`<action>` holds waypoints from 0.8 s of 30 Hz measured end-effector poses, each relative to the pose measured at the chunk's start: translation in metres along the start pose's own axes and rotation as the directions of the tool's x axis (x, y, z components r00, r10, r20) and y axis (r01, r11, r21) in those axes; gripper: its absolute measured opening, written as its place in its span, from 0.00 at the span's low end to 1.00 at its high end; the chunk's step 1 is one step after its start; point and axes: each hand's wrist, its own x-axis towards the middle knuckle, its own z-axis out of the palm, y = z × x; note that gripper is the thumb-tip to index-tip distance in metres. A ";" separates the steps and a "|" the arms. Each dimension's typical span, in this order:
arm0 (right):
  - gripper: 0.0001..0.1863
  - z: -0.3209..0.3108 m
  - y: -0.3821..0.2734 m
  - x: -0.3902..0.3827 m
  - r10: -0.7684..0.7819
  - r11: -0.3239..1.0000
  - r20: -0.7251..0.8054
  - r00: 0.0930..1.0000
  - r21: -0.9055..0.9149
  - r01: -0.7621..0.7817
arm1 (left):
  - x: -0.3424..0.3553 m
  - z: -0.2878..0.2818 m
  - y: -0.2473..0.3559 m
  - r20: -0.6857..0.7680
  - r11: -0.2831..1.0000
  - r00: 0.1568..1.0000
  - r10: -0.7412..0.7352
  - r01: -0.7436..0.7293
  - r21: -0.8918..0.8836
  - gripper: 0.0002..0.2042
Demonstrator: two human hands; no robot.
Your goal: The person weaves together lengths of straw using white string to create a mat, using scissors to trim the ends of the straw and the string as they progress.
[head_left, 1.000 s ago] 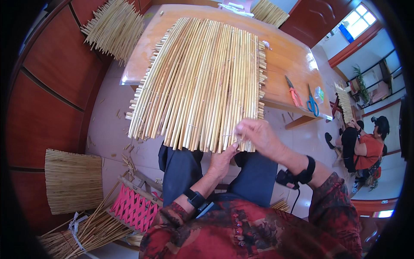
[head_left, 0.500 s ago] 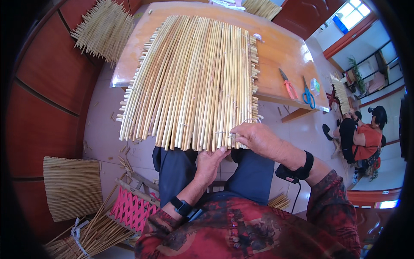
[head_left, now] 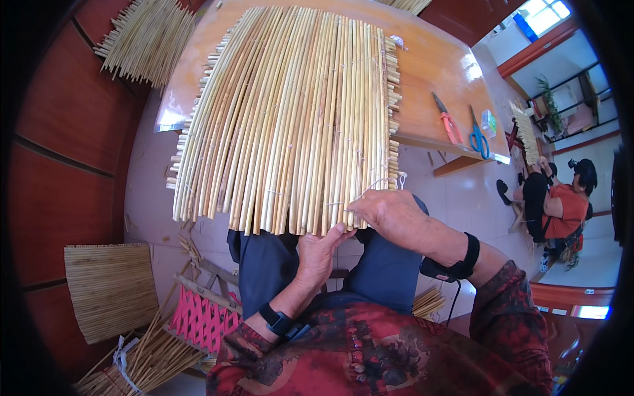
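A mat of pale reed sticks (head_left: 284, 119) bound with thin stitches lies from the wooden table (head_left: 436, 86) out over my knees. My left hand (head_left: 318, 254) grips its near edge from beneath, thumb against the stick ends. My right hand (head_left: 389, 214) rests on the near right corner, fingers pinched on a thin pale cord (head_left: 378, 183) that loops past the mat's side; the fingertips are partly hidden. On the table to the right lie pink-handled shears (head_left: 450, 125), blue scissors (head_left: 479, 137) and a small clear-and-green box (head_left: 489, 123).
More reed mats lean at upper left (head_left: 145, 43) and lower left (head_left: 109, 290). A pink-strapped stool (head_left: 201, 317) and a tied reed bundle (head_left: 132, 369) are at my lower left. At right, a seated person in orange (head_left: 561, 204) holds another mat.
My right hand moved slightly left onto the stitched cord, its fingers closing there. My left hand stays under the edge. The mat appears higher in view, its near end shifted slightly left.
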 end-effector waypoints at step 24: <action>0.06 -0.011 -0.004 0.012 -0.008 0.998 0.106 0.994 -0.065 0.015 | 0.002 -0.002 -0.006 -0.038 1.000 0.999 -0.028 0.028 0.002 0.17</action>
